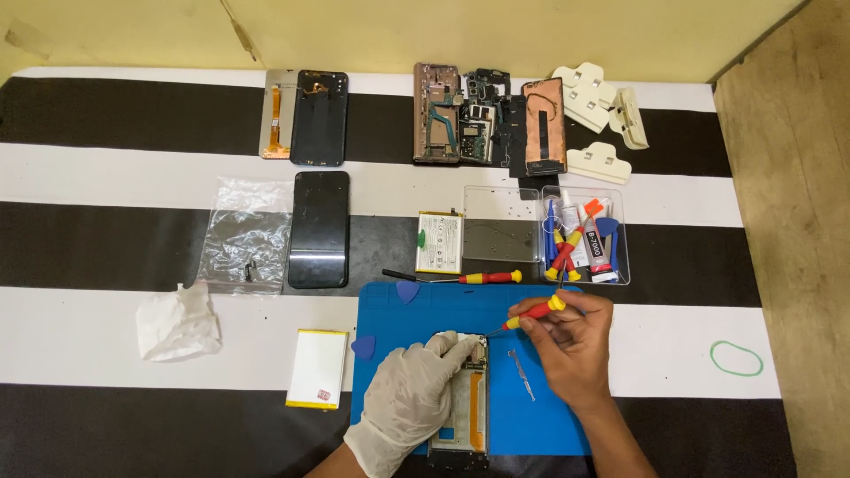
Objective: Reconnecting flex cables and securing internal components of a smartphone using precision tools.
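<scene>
The gloved left hand (409, 400) presses flat on the opened phone (462, 403) (back cover off). The right hand (571, 341) pinches a red-yellow screwdriver (531, 312), tip at the top edge. Unscrewing, I judge; it wants a steady, upright tip.

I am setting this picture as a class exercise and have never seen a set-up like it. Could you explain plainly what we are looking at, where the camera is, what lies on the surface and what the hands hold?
There is no machine here: a person works with two hands, filmed by a camera on their head looking down. The left hand, in a white glove, rests on an opened phone lying on a blue mat. The bare right hand holds a red and yellow screwdriver with its tip at the phone's upper end. Beside it on the mat lies a small metal part. The surface is a black and white striped cloth. On it are other phone bodies, a battery, a second screwdriver, a clear tray of tools, a crumpled tissue and a green rubber band.
</scene>
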